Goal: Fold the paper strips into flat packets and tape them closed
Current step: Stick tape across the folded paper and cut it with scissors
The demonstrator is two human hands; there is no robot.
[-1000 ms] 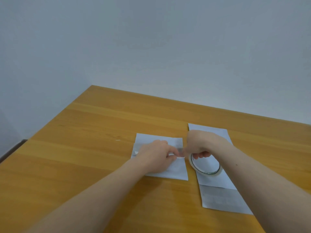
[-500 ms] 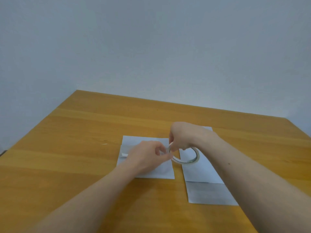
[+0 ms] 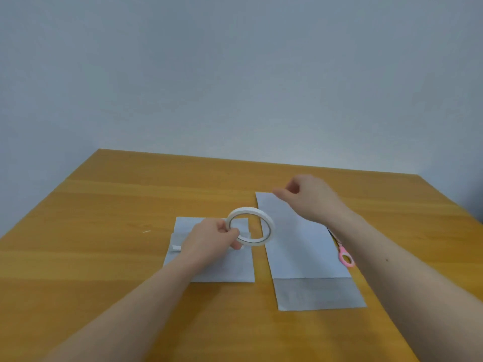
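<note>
Lowest in the frame, right of centre: a long white paper strip [image 3: 300, 244] lying flat on the orange-brown wooden table [image 3: 104, 205], its near end folded over into a greyer band. Probably waiting its turn for folding.

Beside its right edge, mostly hidden under the right forearm: pink-handled scissors [image 3: 346, 258], one loop showing; kept within reach, likely for cutting tape.

Left of centre: a shorter folded white paper packet [image 3: 222, 267], flat on the wood, a flap across its upper part and a small pale tab of tape at the flap's left end. Just above it, left hand [image 3: 211, 241] pinching a white ring-shaped roll of adhesive tape [image 3: 251, 226], thumb and fingers clamped on the roll's left rim, ring lifted and tilted over the packet's upper right corner. Held there, by the look of it, for drawing off a length toward the flap.

Farther up, right of centre: right hand [image 3: 311, 198] over the far end of the long strip, fingers loosely curled, thumb and forefinger near each other; whether a tape end sits pinched between them cannot be told.
</note>
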